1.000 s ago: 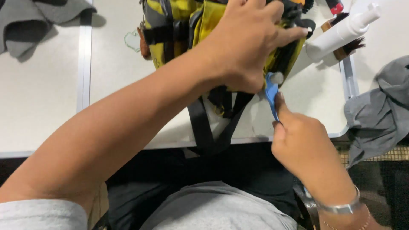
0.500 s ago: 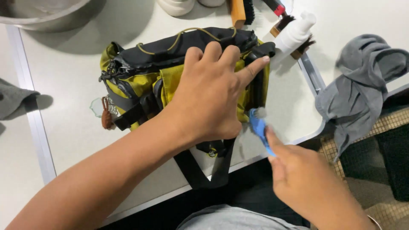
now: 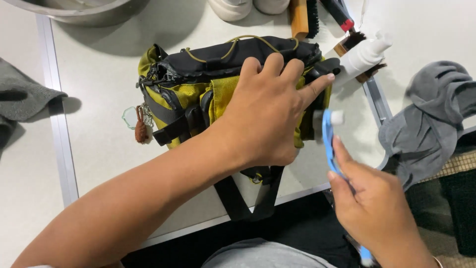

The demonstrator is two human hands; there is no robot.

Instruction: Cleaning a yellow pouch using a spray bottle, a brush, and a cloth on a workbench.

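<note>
On the white table [image 3: 99, 164] lies a yellow-and-black bag [image 3: 198, 84]. Left hand [image 3: 267, 119] presses flat on it, fingers spread. Right hand [image 3: 377, 213] is clamped on a blue toothbrush [image 3: 328, 141], its head just beside the bag's end. Grey cloth [image 3: 426, 124] lies nearby.

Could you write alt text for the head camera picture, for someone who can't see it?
A left hand presses down a yellow and black bag on a white table, while the right hand holds a blue brush at its end. A grey cloth lies to the right.
</note>
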